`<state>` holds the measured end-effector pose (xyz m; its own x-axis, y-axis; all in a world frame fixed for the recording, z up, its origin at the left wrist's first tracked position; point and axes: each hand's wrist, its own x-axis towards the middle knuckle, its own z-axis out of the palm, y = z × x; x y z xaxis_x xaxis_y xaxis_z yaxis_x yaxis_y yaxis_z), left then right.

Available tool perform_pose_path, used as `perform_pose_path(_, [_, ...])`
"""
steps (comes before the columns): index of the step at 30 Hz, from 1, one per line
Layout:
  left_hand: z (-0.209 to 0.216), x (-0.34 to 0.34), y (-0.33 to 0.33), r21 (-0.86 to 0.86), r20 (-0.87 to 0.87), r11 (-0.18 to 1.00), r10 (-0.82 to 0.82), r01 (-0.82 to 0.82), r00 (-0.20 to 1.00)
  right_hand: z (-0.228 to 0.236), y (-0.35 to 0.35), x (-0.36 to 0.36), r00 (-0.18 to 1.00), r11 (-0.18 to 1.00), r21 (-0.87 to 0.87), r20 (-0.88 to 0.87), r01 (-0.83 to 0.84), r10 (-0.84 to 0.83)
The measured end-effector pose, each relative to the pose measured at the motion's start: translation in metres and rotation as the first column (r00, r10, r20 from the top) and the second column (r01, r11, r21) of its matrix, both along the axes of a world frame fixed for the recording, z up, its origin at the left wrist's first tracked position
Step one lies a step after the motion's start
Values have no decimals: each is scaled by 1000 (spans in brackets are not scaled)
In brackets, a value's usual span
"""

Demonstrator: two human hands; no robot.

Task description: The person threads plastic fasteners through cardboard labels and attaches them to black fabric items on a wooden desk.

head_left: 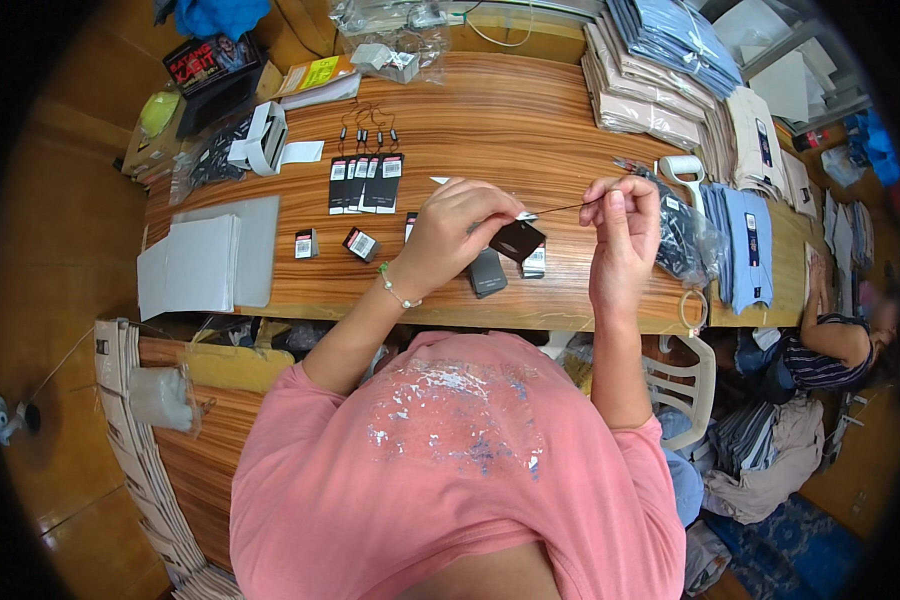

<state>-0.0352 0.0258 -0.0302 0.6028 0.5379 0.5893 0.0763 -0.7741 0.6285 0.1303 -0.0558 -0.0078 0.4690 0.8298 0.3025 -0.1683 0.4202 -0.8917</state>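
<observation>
Above the front of the table, my left hand (467, 215) is closed with fingertips pinched at the top of a black hang tag (518, 240). A thin dark cord (562, 209) runs taut from there to my right hand (625, 215), whose thumb and fingers pinch its other end. Just beneath the tag lie a stack of black tags (487, 275) and a stack with white labels (534, 262). Left of my hands sit two small stacks of labelled tags (361, 244). Farther back, several black tags (365, 190) with cords attached lie in an overlapping row.
White papers (200, 262) lie at the table's left. Folded shirts in clear bags (640, 90) are piled at the back right, with blue shirts (747, 245) nearer. A white tag gun (682, 172) and a tape roll (693, 309) lie at right. Another person (835, 350) sits far right.
</observation>
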Motion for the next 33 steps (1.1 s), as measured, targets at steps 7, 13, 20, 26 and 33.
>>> perform_pose_path(7, [-4, 9, 0, -8, 82, 999, 50, -49, 995, 34, 4, -11, 993, 991, 91, 72, -103, 97])
perform_pose_path(13, [13, 17, 0, -189, 149, 982, 46, -17, 988, 40, 3, -11, 978, 970, 125, 59, -207, 200])
perform_pose_path(20, [34, 6, 4, 4, -6, 999, 37, -37, 999, 43, -4, -16, 956, 950, 104, 33, -293, 291])
perform_pose_path(26, [38, 11, 5, -107, 42, 992, -61, 65, 997, 50, -1, -21, 931, 920, 148, -2, -362, 366])
perform_pose_path(33, [21, 8, -4, -614, 502, 387, -481, 688, 719, 63, 6, -26, 932, 934, 93, -76, -346, 353])
